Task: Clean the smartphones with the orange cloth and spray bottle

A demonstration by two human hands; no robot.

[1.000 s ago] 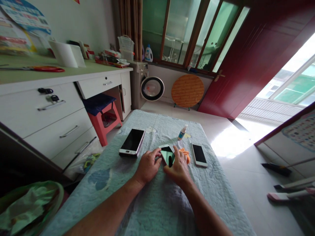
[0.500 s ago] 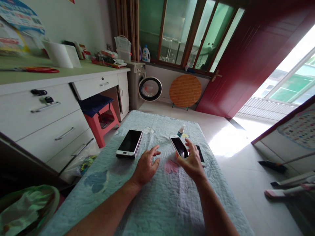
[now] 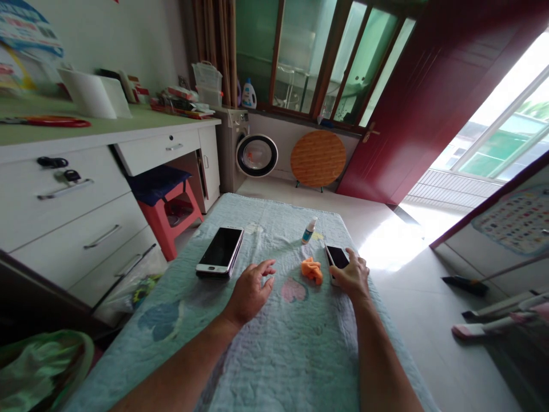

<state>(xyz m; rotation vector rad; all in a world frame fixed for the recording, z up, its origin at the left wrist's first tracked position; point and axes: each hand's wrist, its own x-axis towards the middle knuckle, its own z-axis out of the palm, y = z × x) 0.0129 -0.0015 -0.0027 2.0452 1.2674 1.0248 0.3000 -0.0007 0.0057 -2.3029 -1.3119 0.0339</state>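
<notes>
My right hand (image 3: 355,276) grips a white-edged smartphone (image 3: 338,257) by its sides, thumb on the near left edge and fingers at the right. The phone is low at the right side of the cloth-covered table (image 3: 283,349), over the spot where another phone lay; that one is now hidden. My left hand (image 3: 251,290) hovers over the cloth with fingers apart, holding nothing. To its left lies a stack of phones (image 3: 221,250), a white one with a dark screen on top. Between my hands are a crumpled orange cloth (image 3: 311,270) and, farther back, a small spray bottle (image 3: 309,230).
A red stool (image 3: 165,229) stands left of the table beside a white desk (image 3: 64,212). A green-rimmed bin (image 3: 88,357) is at lower left. Ahead are a washing machine with its door (image 3: 257,155) open and a round wooden board (image 3: 318,158). A broom (image 3: 465,284) lies right.
My right hand has carried the phone right and down, over the other phone at the table's right side. The orange cloth has come into full view. My left hand has hardly moved.
</notes>
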